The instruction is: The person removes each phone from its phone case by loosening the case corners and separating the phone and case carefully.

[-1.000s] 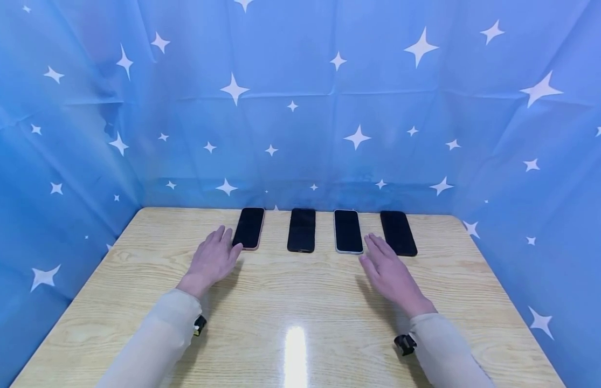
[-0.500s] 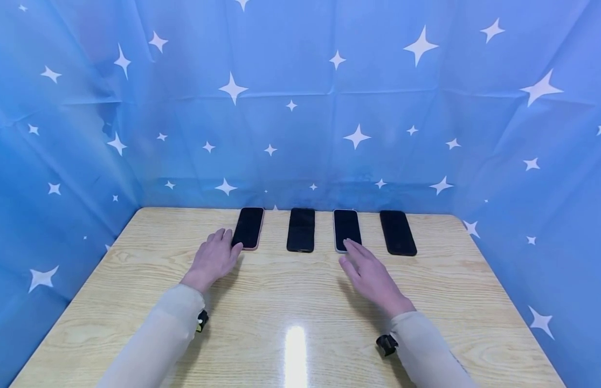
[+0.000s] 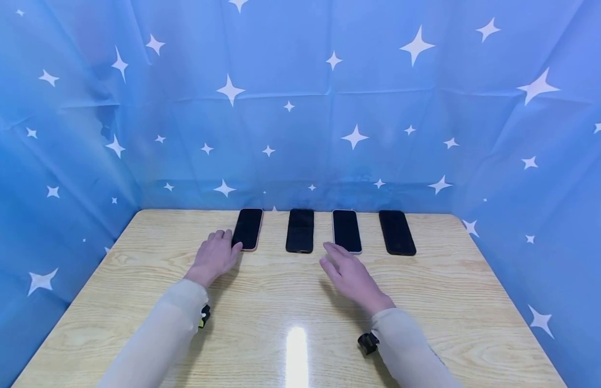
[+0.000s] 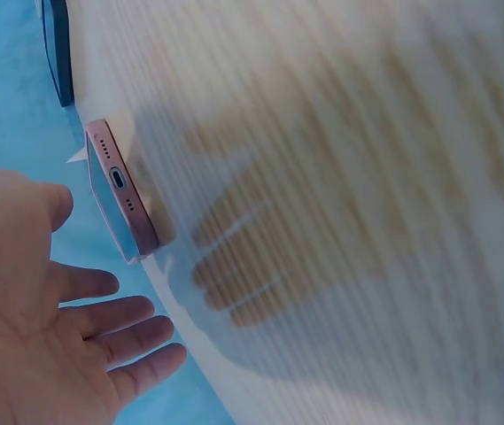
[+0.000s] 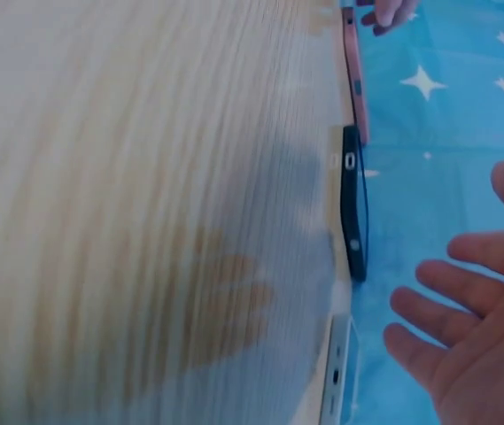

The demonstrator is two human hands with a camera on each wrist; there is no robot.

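Several smartphones lie in a row, screens up, along the table's far edge. My left hand [image 3: 215, 257] hovers just in front of and left of the pink-edged smartphone [image 3: 248, 229], fingers spread, holding nothing. In the left wrist view that pink smartphone [image 4: 126, 190] shows its charging port beyond the thumb. My right hand [image 3: 350, 276] is above the table, its fingertips near the lower edge of the light-edged smartphone [image 3: 346, 229]. The black smartphone [image 3: 300, 230] lies left of those fingers; another black smartphone [image 3: 397, 232] is at the far right. The right palm [image 5: 491, 345] holds nothing.
The wood-grain table [image 3: 261, 312] has a bright light reflection [image 3: 296, 355] near its front. A blue curtain [image 3: 300, 124] with white stars hangs behind the table and along both sides. Dark wrist devices [image 3: 368, 343] sit at the sleeves.
My right hand has moved left, from between the two right-hand smartphones to in front of the light-edged one. The left hand has barely moved. The smartphones lie where they were.
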